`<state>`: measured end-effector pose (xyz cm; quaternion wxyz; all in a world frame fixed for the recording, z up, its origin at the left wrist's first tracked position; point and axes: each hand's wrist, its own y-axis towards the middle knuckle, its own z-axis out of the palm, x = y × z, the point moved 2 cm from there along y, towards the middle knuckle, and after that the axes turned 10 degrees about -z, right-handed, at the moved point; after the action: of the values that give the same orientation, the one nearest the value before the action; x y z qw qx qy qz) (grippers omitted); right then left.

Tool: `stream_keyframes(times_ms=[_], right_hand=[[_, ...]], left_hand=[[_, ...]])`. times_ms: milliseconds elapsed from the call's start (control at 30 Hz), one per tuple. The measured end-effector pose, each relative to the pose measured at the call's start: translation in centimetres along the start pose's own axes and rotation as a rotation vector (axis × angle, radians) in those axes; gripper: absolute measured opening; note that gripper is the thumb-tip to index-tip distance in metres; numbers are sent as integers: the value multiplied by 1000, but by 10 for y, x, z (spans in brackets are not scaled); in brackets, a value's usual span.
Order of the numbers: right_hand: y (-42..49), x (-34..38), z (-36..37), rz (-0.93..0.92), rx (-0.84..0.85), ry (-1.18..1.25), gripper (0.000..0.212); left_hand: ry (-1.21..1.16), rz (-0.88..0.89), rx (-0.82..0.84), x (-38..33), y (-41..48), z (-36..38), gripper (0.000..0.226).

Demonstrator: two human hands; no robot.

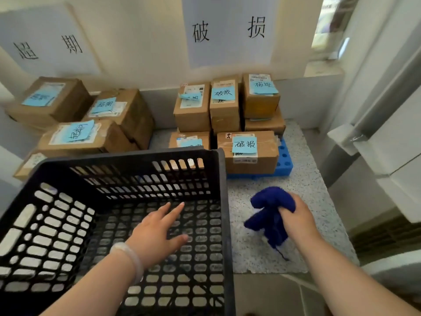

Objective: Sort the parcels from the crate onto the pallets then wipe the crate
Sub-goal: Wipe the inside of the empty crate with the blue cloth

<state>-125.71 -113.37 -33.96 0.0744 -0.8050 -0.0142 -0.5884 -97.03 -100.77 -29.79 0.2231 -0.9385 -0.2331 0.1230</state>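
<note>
Left hand (157, 226) is open, fingers straight and spread, palm down inside the crate (224, 224) above its lattice bottom; I can't tell if it touches. White bracelet (129, 254) on that wrist. Right hand (293, 215) is outside the crate, just beside its right wall, gripping a bunched dark-blue cloth (268, 213) that hangs over the floor (303, 179).

Floor is speckled grey-white stone. Cream wall behind, grey skirting at the base, with two white paper signs taped up: left sign (45, 42) and right sign (227, 30), both in black handwritten characters.

Crate is black plastic with slotted walls and a gridded bottom, sitting in front of the boxes. Left parcels (75, 135) are stacked under the left sign. Right parcels (248, 153) are stacked under the right sign on a blue pallet (283, 163). All are brown cardboard with light-blue handwritten notes on top.
</note>
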Motion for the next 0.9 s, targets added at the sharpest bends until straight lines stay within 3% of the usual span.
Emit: stream_keyframes(times_ms=[133,200,433,633,767,900], right_hand=[[-14,67,13,-118,-328,302,24],[-24,108,26,-171,-365,435,23],[-69,208,124,-307,-192,370,18],[-99,190,245,-101,101,274,34],[-101,170,302,45,170,224,43],[-93,166,343,104,168,255,48]], left_hand=[[29,45,-65,33,-4,-18,79],[40,64,-132,58,-6,-28,79],[105,158,-271,162,-25,-70,78],[123,141,-332,253,-15,-96,77],[131,142,-356,286,2,-103,80],[-31,141,-354,296,21,-104,87]])
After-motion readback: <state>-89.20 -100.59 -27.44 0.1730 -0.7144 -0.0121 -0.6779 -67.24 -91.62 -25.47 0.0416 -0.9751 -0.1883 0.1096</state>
